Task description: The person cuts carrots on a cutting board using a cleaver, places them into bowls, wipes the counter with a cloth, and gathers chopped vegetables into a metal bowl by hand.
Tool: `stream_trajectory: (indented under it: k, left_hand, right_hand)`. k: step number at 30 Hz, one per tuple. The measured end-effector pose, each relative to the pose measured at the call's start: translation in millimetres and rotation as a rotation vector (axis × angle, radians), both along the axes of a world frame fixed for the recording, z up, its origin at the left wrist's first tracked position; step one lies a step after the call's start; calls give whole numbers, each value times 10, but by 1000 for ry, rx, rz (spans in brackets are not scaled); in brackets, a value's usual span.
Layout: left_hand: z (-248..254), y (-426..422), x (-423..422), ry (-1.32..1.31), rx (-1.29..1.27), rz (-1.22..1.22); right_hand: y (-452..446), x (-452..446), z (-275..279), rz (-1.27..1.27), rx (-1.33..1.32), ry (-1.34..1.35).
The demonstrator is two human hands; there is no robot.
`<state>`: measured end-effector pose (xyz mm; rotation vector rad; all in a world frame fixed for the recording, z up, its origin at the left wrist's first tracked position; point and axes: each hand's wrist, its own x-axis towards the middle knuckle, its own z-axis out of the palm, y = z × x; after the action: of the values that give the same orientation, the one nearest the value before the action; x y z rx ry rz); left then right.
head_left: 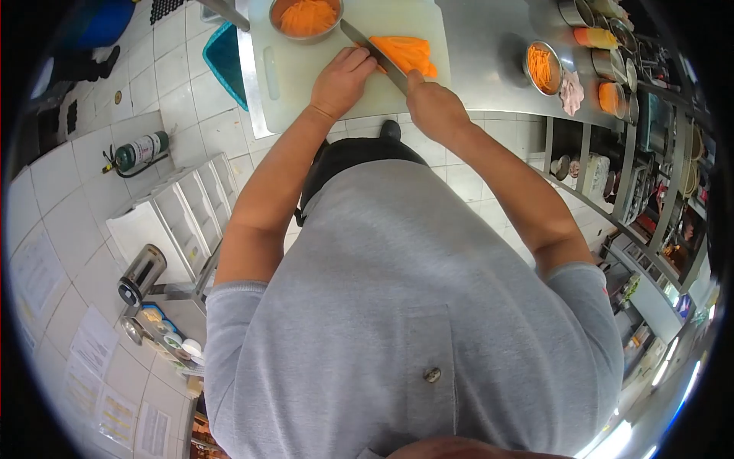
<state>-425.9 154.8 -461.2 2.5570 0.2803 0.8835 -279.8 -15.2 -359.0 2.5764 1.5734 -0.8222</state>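
On the pale cutting board (pixel 287 99), my right hand (pixel 434 109) grips the handle of a knife (pixel 386 63), its long blade slanting away to the upper left. My left hand (pixel 342 80) is beside the blade, fingers curled and pressed together on carrot; small orange bits show at the fingertips, the rest is hidden under them. Overlapping thin carrot slices (pixel 405 53) lie to the right of the blade. Beyond my left hand, a metal bowl (pixel 307 37) holds cut carrot (pixel 306 15).
A metal bowl of carrot strips (pixel 540 67) stands on the steel counter (pixel 485 46), beside a pink cloth (pixel 571 93). Several containers (pixel 595 38) line the counter's right end. A teal bin (pixel 222 69) is left of the board. A fire extinguisher (pixel 140 151) is at the left wall.
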Motion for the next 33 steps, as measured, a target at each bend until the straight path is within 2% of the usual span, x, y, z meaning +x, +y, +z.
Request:
stream_trajectory:
  k: [5, 10, 14, 19, 24, 28, 31, 33]
  left_hand:
    - [42, -12, 26, 31, -6, -6]
    - [110, -15, 86, 63, -29, -39]
    - [292, -124, 181, 161, -115, 1]
    - [337, -447, 527, 246, -112, 62]
    - [223, -485, 646, 409, -48, 110]
    - [207, -350, 532, 427, -27, 12]
    - [268, -322, 552, 368, -23, -12]
    - [320, -218, 679, 329, -160, -65]
  right_hand:
    - [-230, 211, 323, 0, 99, 49]
    - [-782, 255, 588, -180, 158, 29]
    - [-1095, 356, 466, -248, 207, -69]
    - [-1285, 290, 351, -310, 19, -222]
    - [-1364, -92, 265, -227, -8, -166]
    - [-1364, -91, 420, -243, 1, -107]
    - [-1363, -95, 336, -270, 24, -88]
    - [-1371, -80, 338, -302, 30, -74]
